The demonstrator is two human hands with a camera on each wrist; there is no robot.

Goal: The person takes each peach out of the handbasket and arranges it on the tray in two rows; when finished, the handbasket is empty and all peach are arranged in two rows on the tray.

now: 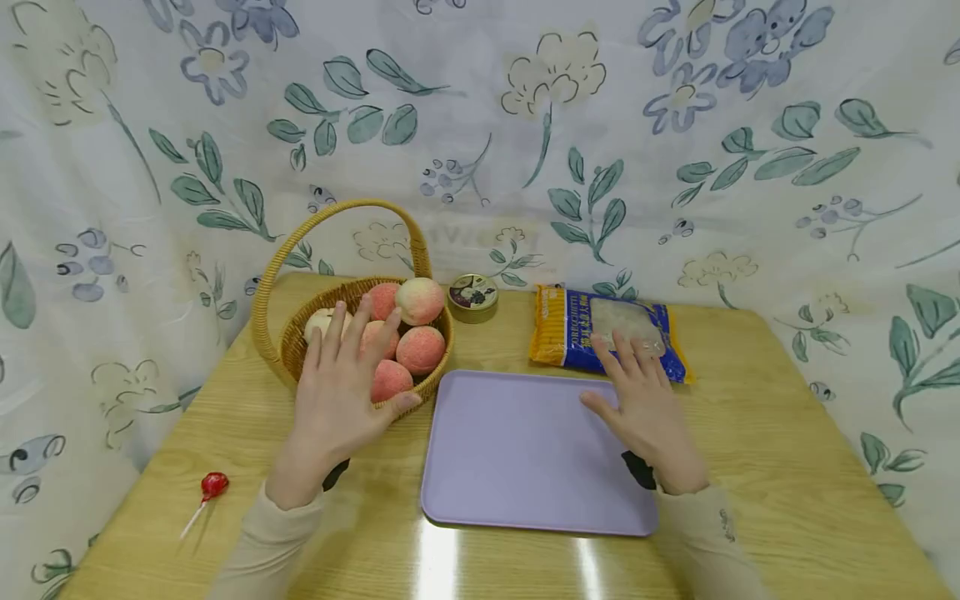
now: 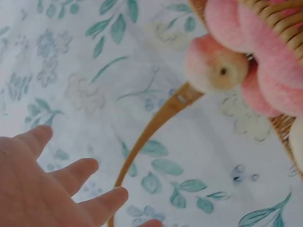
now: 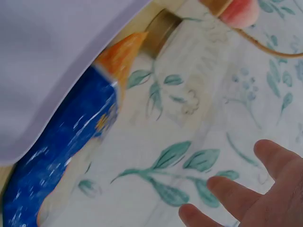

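Left hand (image 1: 337, 408), fingers spread and holding nothing, hovers left of the one tray (image 1: 525, 458); right hand (image 1: 645, 408), likewise spread and bare, is over the tray's right side, with one pasta bag (image 1: 577, 333) just behind it. Six peaches (image 1: 422, 350) visible, perhaps more hidden, in one basket (image 1: 431, 382) left of the tray, probably so they cannot roll; bag lies flat, presumably for steadiness. One tin (image 1: 472, 298) behind the tray, one lollipop (image 1: 213, 485) well apart to its left.
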